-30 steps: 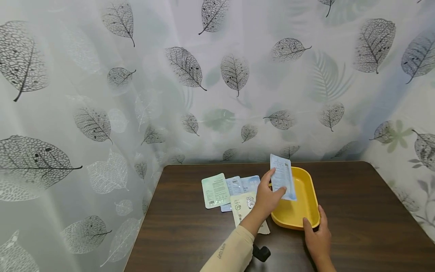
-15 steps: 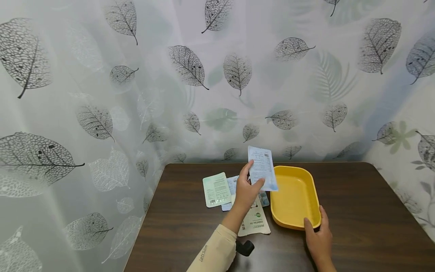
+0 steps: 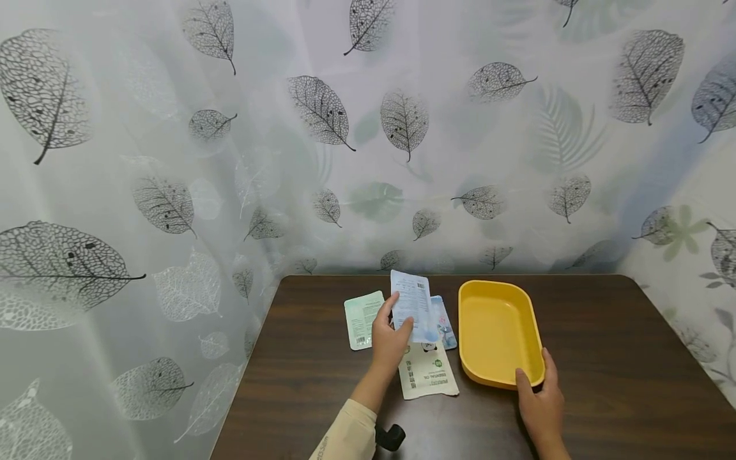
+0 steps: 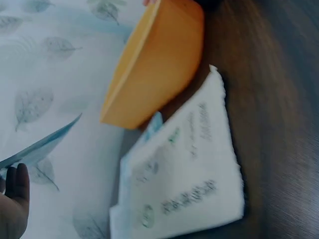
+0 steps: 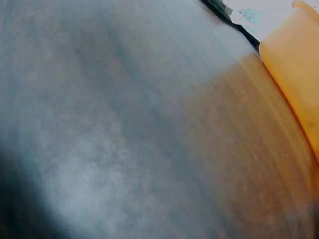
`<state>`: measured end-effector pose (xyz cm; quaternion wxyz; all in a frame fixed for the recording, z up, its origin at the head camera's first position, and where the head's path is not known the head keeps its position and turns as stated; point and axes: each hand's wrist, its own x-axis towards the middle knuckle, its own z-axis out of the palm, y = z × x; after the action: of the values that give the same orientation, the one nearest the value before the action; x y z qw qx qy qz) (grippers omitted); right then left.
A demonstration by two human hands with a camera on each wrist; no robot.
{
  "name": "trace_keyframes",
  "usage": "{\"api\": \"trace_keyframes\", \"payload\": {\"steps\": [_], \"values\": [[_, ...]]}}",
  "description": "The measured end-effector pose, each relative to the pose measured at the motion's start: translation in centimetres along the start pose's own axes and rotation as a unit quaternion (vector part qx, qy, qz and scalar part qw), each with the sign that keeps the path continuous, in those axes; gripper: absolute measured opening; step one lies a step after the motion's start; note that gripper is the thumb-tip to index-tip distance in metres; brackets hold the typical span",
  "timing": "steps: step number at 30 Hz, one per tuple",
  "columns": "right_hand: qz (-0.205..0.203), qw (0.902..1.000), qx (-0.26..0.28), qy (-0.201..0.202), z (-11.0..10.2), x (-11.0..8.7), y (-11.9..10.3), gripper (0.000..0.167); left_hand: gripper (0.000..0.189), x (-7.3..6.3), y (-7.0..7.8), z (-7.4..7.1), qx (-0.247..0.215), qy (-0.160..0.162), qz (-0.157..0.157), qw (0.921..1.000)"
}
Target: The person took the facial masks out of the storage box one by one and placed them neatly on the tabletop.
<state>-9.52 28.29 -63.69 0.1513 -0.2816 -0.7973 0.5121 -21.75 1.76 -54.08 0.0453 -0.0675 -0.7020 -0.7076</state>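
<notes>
In the head view my left hand [image 3: 388, 342] pinches a light-blue face mask packet [image 3: 413, 303] between thumb and fingers, over the spread of packets. The left wrist view shows that held packet [image 4: 45, 147] edge-on, above table level. Beneath and around it are a green packet [image 3: 363, 319], a blue packet [image 3: 443, 322] and a cream packet [image 3: 428, 374] with green print; overlaps partly hide them. My right hand [image 3: 540, 399] grips the near right corner of a yellow plastic tray [image 3: 497, 332], thumb at the rim. In the right wrist view the tray wall [image 5: 294, 64] shows, but no hand.
All of it rests on a dark wood-grain table [image 3: 604, 345]. A leaf-patterned curtain [image 3: 368, 191] hangs behind the table's far edge and along the sides. A black wrist device [image 3: 391, 437] sits at my left wrist.
My left hand has carried the light-blue packet leftward from over the yellow tray, then lowered it toward the other packets. The right hand has stayed on the tray.
</notes>
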Motion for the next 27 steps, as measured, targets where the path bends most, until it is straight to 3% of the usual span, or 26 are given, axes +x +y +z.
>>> {"api": "trace_keyframes", "payload": {"steps": [14, 18, 21, 27], "values": [[0.002, 1.0, 0.007, -0.003, 0.0, 0.0, 0.0, 0.078, 0.055, -2.9, -4.9, -4.1, 0.015, 0.063, -0.054, 0.9964], [0.009, 0.9999, 0.0, -0.01, 0.0, 0.2, 0.1, 0.078, 0.053, -3.3, -6.4, -4.9, 0.096, 0.072, -0.05, 0.9915], [0.013, 0.9998, -0.006, -0.012, 0.0, 0.2, 0.1, 0.079, 0.052, -3.7, -7.3, -5.5, 0.157, 0.084, -0.048, 0.9828], [0.005, 1.0, -0.002, -0.001, 0.0, 0.0, 0.0, 0.078, 0.051, -4.2, -8.3, -6.1, 0.237, 0.096, -0.051, 0.9654]]}}
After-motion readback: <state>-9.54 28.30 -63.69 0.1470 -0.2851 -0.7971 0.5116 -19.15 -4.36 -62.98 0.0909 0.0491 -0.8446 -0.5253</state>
